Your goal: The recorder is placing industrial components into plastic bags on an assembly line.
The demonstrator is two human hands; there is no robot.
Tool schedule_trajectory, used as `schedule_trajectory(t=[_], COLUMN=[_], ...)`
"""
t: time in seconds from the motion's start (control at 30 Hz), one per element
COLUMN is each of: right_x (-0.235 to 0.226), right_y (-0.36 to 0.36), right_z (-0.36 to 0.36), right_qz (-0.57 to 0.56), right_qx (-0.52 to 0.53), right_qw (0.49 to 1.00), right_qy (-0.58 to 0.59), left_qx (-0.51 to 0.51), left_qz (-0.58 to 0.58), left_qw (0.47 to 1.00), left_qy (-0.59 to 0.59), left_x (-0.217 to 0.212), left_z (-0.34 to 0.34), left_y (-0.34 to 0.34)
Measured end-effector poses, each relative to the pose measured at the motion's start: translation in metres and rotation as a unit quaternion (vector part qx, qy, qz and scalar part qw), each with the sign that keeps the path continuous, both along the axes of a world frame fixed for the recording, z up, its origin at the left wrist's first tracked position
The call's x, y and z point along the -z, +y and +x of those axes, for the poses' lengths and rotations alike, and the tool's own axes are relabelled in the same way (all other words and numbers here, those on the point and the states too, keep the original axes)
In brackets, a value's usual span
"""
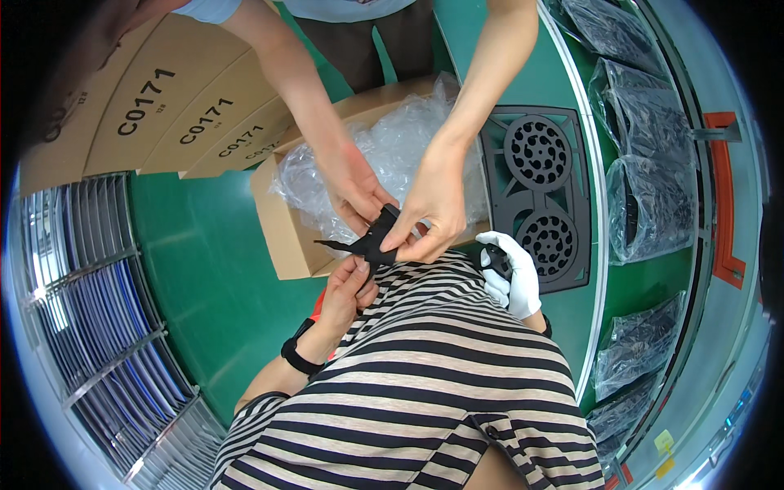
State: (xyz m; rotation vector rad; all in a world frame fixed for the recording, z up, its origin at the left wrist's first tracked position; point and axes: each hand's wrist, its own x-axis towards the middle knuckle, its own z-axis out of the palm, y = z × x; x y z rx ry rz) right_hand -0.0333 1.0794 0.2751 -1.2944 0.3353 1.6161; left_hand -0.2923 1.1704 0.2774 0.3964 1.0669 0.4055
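A flat black plastic part [371, 242] with a pointed end is held up in front of my striped shirt. My left hand [346, 292], bare with a black wristband, pinches its lower edge. A co-worker's two bare hands [353, 186] [433, 211] reach in from the top and grip the same part from above. My right hand [513, 278] wears a white glove and is closed on a small black piece [495, 261], off to the right of the part.
An open cardboard box [282, 229] lined with clear plastic wrap sits just behind the hands on the green table [204, 269]. A black double-fan grille panel [543, 192] lies to the right, bagged black parts [649, 204] beyond it. Stacked cartons [163, 106] stand upper left, a rack [90, 302] at left.
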Motion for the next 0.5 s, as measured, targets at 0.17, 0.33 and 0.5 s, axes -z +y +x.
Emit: schedule_trajectory(t=[0.17, 0.33, 0.5], right_x=[-0.002, -0.019, -0.009], right_y=[0.002, 0.012, 0.015], right_z=[-0.001, 0.003, -0.003], right_qz=[0.007, -0.004, 0.011], right_qx=[-0.002, 0.014, -0.012], right_qw=[1.0, 1.0, 1.0], right_qy=[-0.001, -0.012, 0.008], left_qx=[-0.002, 0.012, -0.012], left_qz=[-0.001, -0.013, 0.003], left_qw=[1.0, 1.0, 1.0], left_qy=[0.008, 0.019, -0.004], left_x=[-0.005, -0.004, -0.004], left_z=[0.001, 0.012, -0.004], left_y=[0.002, 0.009, 0.004])
